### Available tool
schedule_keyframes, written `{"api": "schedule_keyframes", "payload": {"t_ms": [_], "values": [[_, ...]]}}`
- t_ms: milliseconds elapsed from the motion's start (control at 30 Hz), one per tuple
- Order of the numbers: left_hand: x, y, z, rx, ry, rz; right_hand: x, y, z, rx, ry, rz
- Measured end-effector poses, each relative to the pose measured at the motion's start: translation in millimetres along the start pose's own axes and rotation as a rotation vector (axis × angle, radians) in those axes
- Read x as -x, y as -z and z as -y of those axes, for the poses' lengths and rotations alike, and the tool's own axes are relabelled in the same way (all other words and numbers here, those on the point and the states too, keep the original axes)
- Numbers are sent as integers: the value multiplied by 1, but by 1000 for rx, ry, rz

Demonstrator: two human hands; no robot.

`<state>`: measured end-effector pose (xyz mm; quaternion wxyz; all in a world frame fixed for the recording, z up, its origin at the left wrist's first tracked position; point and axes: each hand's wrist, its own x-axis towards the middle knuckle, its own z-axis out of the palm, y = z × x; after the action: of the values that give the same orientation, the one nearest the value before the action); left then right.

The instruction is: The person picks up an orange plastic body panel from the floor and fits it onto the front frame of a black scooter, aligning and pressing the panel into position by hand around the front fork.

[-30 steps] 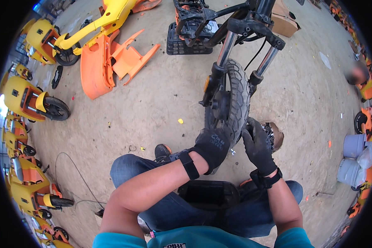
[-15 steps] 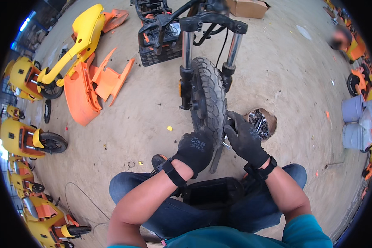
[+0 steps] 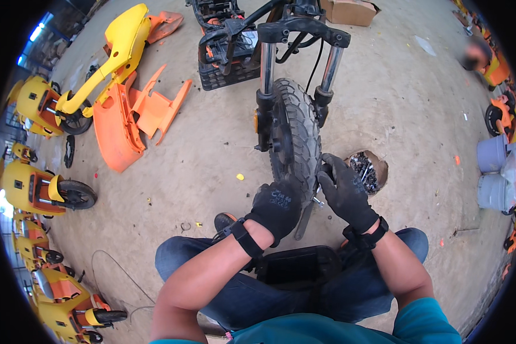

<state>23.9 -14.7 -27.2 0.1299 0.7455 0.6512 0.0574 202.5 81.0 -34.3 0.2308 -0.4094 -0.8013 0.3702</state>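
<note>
A front wheel with a knobbly black tyre [image 3: 301, 129] stands before me between the chrome legs of a motorbike fork [image 3: 268, 71]. Both my hands wear black gloves. My left hand [image 3: 276, 207] is curled at the tyre's lower left, its fingertips hidden. On the other side my right hand [image 3: 348, 198] has its thumb and fingers bent close together at the tyre; what they hold is hidden. A small shiny metal piece [image 3: 319, 202] sticks out between the hands. Below it, a flat dark metal bar [image 3: 305, 222] slants down from the wheel.
Right of the wheel, a round brownish holder [image 3: 383, 171] contains many small bolts. Orange panels [image 3: 117, 129] and a yellow body shell [image 3: 126, 37] lie at left. A black crate [image 3: 226, 77] and a cardboard box [image 3: 352, 11] are behind. Buckets [image 3: 492, 192] stand at far right.
The whole view has shifted slightly, so everything sits a little further right. Both hands keep nearly the same place and pose at the tyre.
</note>
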Motion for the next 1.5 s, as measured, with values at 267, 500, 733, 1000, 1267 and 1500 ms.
{"api": "schedule_keyframes", "payload": {"t_ms": [267,500,733,1000,1267,1500], "values": [[-2,11,0,40,59,272,3,-2,-7,43,71,-59],[-2,21,-1,69,40,157,5,-2,-2,40,-15,-55],[-3,14,3,-20,28,151,6,-3,-10,90,46,-73],[-7,18,0,-24,36,178,9,-6,-12,98,88,-134],[-10,26,-1,-20,89,303,8,-4,-8,107,113,-196],[-15,39,15,-32,155,182,19,-2,-17,229,-14,42]]}}
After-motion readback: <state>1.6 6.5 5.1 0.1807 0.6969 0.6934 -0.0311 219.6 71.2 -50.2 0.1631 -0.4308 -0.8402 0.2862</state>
